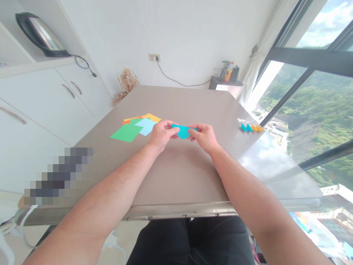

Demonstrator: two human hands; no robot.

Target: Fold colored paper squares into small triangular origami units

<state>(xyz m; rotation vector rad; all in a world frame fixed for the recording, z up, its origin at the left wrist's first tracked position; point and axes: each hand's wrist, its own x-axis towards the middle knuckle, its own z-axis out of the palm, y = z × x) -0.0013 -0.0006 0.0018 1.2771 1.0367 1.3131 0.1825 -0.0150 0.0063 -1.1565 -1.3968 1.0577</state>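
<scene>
A folded piece of blue paper (184, 132) is held up over the middle of the table, stretched between both hands. My left hand (163, 134) pinches its left end between thumb and fingers. At the opposite end, my right hand (203, 136) grips it the same way. The paper has a straight top edge and a narrower bottom. Just left of my left hand lie loose sheets: a green sheet (127, 132), a light blue sheet (145, 126) and a yellow sheet (152, 117), overlapping. Small folded blue and orange paper pieces (249, 127) stand in a row at the right.
The brown table (176, 176) reaches to a white wall with a socket (154, 57). A window (311, 88) borders its right side. A pixelated dark object (59, 176) lies at the left edge. A kettle (44, 35) stands on a shelf, and a small cabinet (226, 85) beyond the table.
</scene>
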